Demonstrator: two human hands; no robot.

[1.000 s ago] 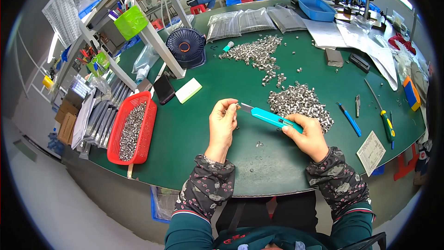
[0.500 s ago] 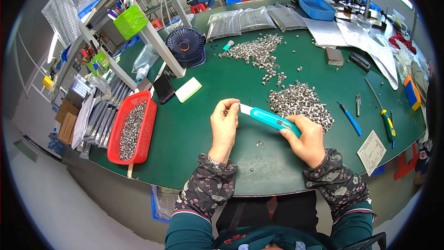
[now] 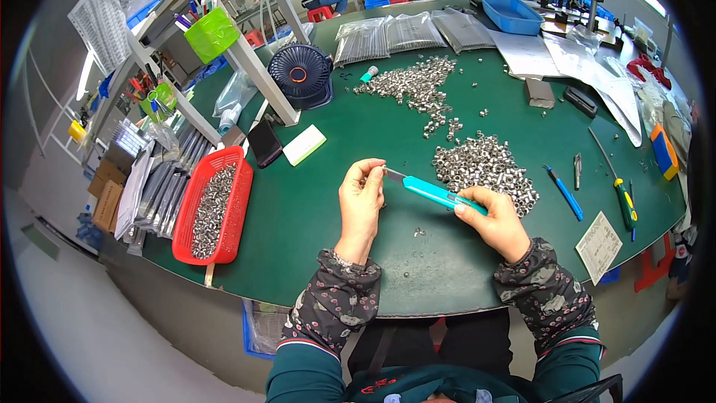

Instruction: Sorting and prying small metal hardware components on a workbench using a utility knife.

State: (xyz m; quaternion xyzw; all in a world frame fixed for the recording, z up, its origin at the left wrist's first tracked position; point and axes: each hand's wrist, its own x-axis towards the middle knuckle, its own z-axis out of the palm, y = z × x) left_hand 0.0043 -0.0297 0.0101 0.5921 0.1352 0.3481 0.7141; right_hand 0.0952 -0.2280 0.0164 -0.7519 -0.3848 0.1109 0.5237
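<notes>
My right hand (image 3: 498, 222) grips a teal utility knife (image 3: 436, 193) with its blade out, pointing left. The blade tip meets the fingertips of my left hand (image 3: 361, 201), which are pinched around a small metal ring, mostly hidden by the fingers. Just beyond the knife lies a heap of small silver metal rings (image 3: 485, 168) on the green tabletop (image 3: 313, 201). Farther back spreads a second heap of similar rings (image 3: 414, 83). A few tiny scraps (image 3: 419, 232) lie on the table between my forearms.
At the left stands a red basket (image 3: 240, 213) of small metal parts, near a phone (image 3: 264, 142) and a black fan (image 3: 300, 75). A blue pen-like tool (image 3: 565, 192) and a screwdriver (image 3: 625, 201) lie at the right. Packed plastic bags (image 3: 412, 32) line the back.
The knife has rolled in my right hand, so its blade shows darker and narrower. My right hand has shifted slightly to the right; my left hand stays almost still.
</notes>
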